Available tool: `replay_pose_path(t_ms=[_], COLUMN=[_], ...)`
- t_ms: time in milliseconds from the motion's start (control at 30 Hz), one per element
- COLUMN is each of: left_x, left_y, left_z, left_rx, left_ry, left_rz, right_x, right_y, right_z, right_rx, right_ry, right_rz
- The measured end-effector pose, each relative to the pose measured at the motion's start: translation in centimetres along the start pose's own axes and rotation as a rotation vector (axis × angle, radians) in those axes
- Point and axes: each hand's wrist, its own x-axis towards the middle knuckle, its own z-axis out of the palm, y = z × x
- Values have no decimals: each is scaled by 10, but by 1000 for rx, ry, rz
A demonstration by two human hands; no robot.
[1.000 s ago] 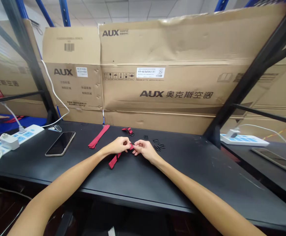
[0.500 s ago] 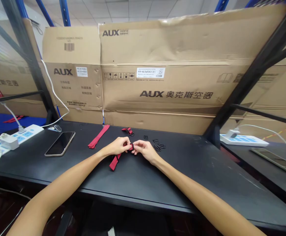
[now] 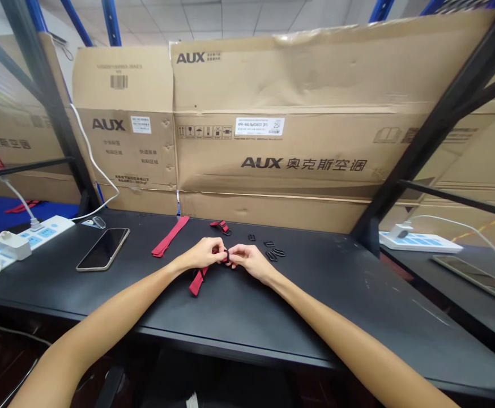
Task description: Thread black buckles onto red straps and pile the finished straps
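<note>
Red strap [image 3: 199,281] pinched by both hands [image 3: 205,253]

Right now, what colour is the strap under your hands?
Flat red fabric strap, best seen in the head view.

A phone [image 3: 103,249] is laid on the black desk [image 3: 315,306], near a power strip [image 3: 46,229] into which a charger [image 3: 13,246] is plugged. Behind the desk, AUX cartons [image 3: 273,153] are stood against a black rack [image 3: 438,124], and a white cable [image 3: 90,153] is run down past them. A second strip [image 3: 419,242] is seen on another desk [image 3: 421,266] to the right.
</note>
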Motion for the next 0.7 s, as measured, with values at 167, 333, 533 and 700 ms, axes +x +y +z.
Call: replay_pose_path(t_ms=[167,333,533,700], left_x=[0,-2,1,2], left_y=[3,13,7,7], left_z=[1,3,3,-1], left_rx=[-73,180,355,477], left_ry=[-6,29,113,97], left_rz=[22,119,87,70], right_x=[-1,-1,3,6], right_y=[-3,-6,-1,5], right_z=[1,2,-4,-8], right_rx=[-160,-160,-104,-85], right_ry=[11,54,133,217], right_rz=[11,21,63,101])
